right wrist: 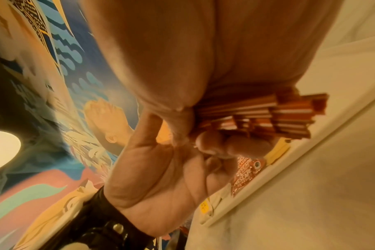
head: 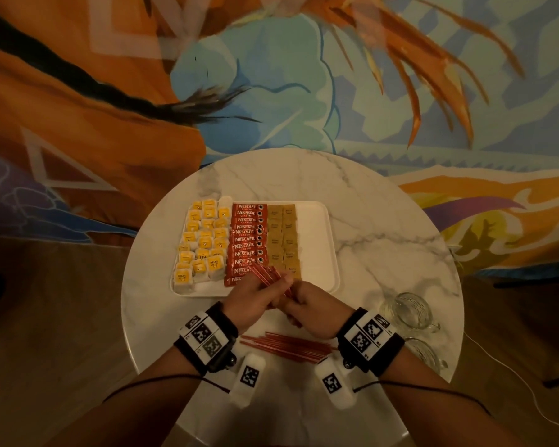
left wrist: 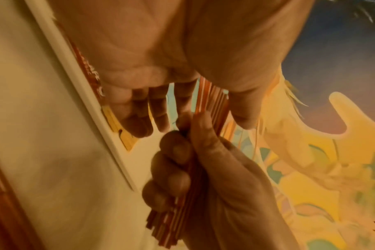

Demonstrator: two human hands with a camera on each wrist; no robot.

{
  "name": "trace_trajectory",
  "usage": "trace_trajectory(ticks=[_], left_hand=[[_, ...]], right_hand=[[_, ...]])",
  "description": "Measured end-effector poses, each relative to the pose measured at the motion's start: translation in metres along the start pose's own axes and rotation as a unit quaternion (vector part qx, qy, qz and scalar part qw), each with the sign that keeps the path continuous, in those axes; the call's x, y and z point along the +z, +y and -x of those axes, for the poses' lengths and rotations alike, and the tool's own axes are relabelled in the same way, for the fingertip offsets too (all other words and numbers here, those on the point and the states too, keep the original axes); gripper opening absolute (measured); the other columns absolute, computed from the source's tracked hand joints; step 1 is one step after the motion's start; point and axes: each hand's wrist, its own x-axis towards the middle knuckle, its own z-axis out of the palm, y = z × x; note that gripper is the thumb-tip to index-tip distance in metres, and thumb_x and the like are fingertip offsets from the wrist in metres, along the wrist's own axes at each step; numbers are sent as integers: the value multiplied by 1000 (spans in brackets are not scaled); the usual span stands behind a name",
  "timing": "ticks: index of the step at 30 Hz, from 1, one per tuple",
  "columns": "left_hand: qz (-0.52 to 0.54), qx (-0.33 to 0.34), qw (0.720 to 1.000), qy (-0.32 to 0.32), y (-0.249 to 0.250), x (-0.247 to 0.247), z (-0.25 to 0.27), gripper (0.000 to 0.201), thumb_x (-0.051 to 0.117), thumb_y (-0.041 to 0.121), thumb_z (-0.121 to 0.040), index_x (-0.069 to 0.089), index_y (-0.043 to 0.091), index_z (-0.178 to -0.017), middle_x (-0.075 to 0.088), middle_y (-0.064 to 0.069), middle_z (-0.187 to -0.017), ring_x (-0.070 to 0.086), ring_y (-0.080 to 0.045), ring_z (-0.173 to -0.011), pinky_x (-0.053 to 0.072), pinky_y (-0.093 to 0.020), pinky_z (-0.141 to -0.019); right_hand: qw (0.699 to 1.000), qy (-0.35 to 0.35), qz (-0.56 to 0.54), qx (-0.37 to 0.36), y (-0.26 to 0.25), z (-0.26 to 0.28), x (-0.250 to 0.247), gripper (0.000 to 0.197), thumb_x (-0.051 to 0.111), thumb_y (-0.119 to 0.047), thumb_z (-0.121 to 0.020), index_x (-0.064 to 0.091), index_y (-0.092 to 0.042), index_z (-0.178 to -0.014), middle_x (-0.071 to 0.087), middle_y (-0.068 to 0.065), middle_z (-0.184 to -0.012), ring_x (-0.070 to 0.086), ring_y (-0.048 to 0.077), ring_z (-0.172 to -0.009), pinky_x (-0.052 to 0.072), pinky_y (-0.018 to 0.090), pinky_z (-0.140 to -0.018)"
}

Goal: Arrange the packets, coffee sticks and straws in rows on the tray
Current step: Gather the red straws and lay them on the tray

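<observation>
Head view: round marble table (head: 384,221) bearing white tray (head: 328,253) with rows of yellow packets (head: 204,243) and coffee sticks (head: 246,240); at its near edge, left hand (head: 255,298) and right hand (head: 310,309) both curled around a red straw bundle (head: 270,275).

One white rectangular tray (head: 331,240) at centre of one round marble-patterned table (head: 384,227). Yellow-labelled square packets (head: 204,241) in three columns at 9 o'clock on tray, too crowded to number exactly. Ten red Nescafé coffee sticks (head: 246,241), middle. Brown paper sugar packets (head: 283,240) in two columns beside them. Two clear glass mugs (head: 407,312) at 4 o'clock. Red-and-white striped straws (head: 284,346): one bundle in hand, one loose pile at 6 o'clock, uncountable.
</observation>
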Motion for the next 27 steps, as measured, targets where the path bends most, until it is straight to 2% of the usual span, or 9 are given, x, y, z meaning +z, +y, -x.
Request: trace_trajectory(ticks=[5,8,12,16,19,21,23,25,27], left_hand=[[57,-11,996,66,2,14,-6,24,56,14,-99,64,0,-117,74,-12,-102,72,-32,-91,61,-48,-67],[89,-44,992,82,3,14,-11,23,51,14,-101,63,-5,-103,73,-18,-106,70,-35,-103,59,-53,-79],[152,-56,982,96,14,14,-17,26,49,15,-102,56,4,-80,74,-19,-99,70,-35,-101,60,-47,-78],[173,-44,975,129,25,4,-23,22,49,19,-103,54,9,-84,68,-21,-88,68,-40,-92,52,-52,-92],[181,-45,975,125,26,7,-24,19,50,22,-103,56,10,-89,63,-13,-74,65,-38,-88,50,-54,-94],[168,-41,977,126,21,14,-23,17,52,22,-102,60,12,-91,64,-15,-75,63,-40,-92,51,-56,-94],[168,-35,977,129,19,16,-25,22,53,23,-102,59,11,-85,65,-17,-75,64,-41,-91,53,-56,-93],[186,-34,974,128,23,14,-27,28,52,26,-103,54,10,-80,62,-15,-73,66,-38,-85,56,-52,-85],[200,-30,970,134,30,7,-30,29,49,29,-103,51,11,-81,58,-11,-70,67,-34,-78,57,-50,-80]], right_hand=[[1000,-3,21,11,-6,-5,0,28,52,-22,-101,49,-14,-128,55,-6,-76,52,4,-54,48,23,-54],[1000,7,14,7,-5,-7,-1,24,55,-27,-101,51,-12,-119,52,-2,-82,54,7,-54,50,26,-54],[1000,8,-13,12,-5,-4,-3,10,58,-31,-99,55,-22,-103,59,-1,-74,58,8,-55,54,30,-57],[1000,1,-15,27,1,-1,-1,18,54,-34,-101,50,-22,-88,55,0,-70,51,9,-51,47,26,-53],[1000,1,-1,26,0,-4,-1,18,50,-35,-103,49,-23,-89,49,-1,-75,44,4,-51,43,23,-52],[1000,5,-6,14,-5,-8,-1,7,48,-33,-103,50,-31,-97,47,-5,-80,43,-2,-50,43,21,-52],[1000,16,-17,-4,-8,-10,-2,9,49,-30,-104,49,-38,-109,45,-8,-85,45,-4,-52,42,17,-51],[999,23,-21,-12,-8,-10,-3,8,50,-29,-103,54,-30,-110,49,-7,-83,47,-1,-57,44,20,-54],[999,26,-31,0,-4,-7,-5,11,52,-33,-102,58,-25,-99,53,-2,-78,49,4,-58,46,24,-55]])
